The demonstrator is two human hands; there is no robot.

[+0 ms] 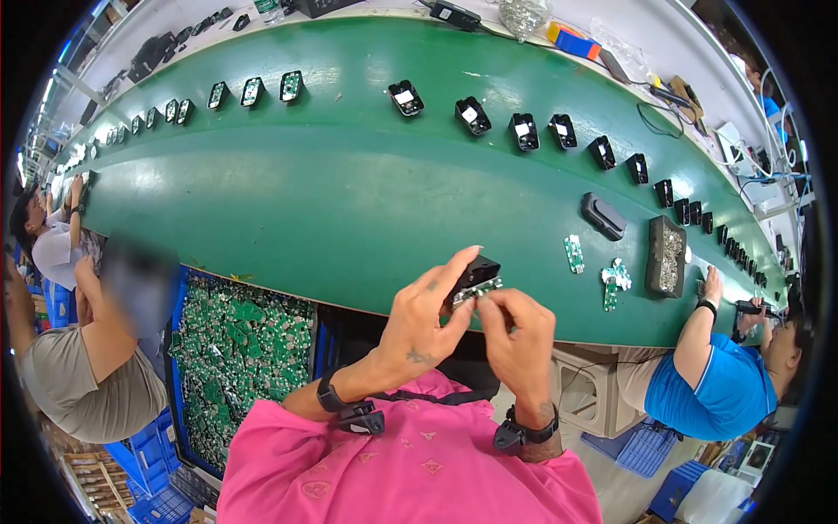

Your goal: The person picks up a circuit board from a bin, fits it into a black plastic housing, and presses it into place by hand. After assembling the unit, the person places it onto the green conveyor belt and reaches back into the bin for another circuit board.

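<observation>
My left hand (422, 316) is closed around a small black plastic housing (483, 267), held over the near edge of the green table. A green-and-white circuit board (477, 291) sits at the housing's open side; how deep it is inside is hidden by my fingers. The fingertips of my right hand (522, 341) pinch at that board. To the right lie a loose circuit board (573, 254) and a small group of overlapping boards (614, 281). Beyond them rests a closed black case (603, 217).
A black tray (654, 262) of small metal parts stands at right. Open black housings (524, 132) line the far side, with board-filled ones (291, 87) at left. A blue crate (177, 306) of boards stands below left. Co-workers sit on both sides, one in a blue shirt (716, 384).
</observation>
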